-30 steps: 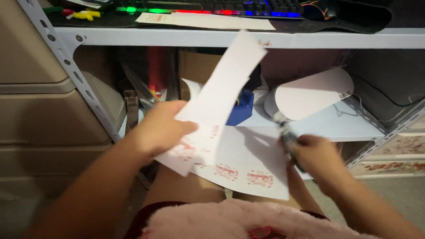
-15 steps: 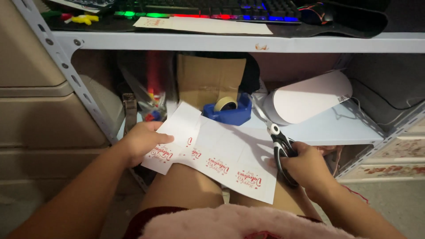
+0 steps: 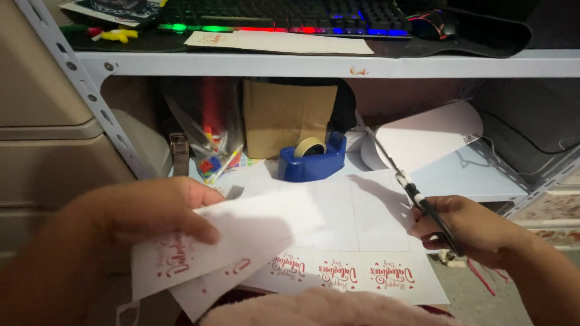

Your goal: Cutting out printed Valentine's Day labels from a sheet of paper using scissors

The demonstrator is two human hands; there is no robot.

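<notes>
Metal shelving (image 3: 314, 63) fills the view, with a lit keyboard (image 3: 284, 12) on top and a cardboard box (image 3: 289, 116) and blue tape dispenser (image 3: 313, 158) on the lower shelf. Across the lap lies a white printed sheet (image 3: 362, 241) with red lettering along its near edge. The left hand (image 3: 145, 208) has its fingers clamped on a folded-over part of that sheet. The right hand (image 3: 468, 229) has its fingers closed around the handles of black scissors (image 3: 417, 196), whose blades point up and away. Cutting cleanly seems to call for flattening the sheet, holding it taut, and steering the blades between the printed labels.
</notes>
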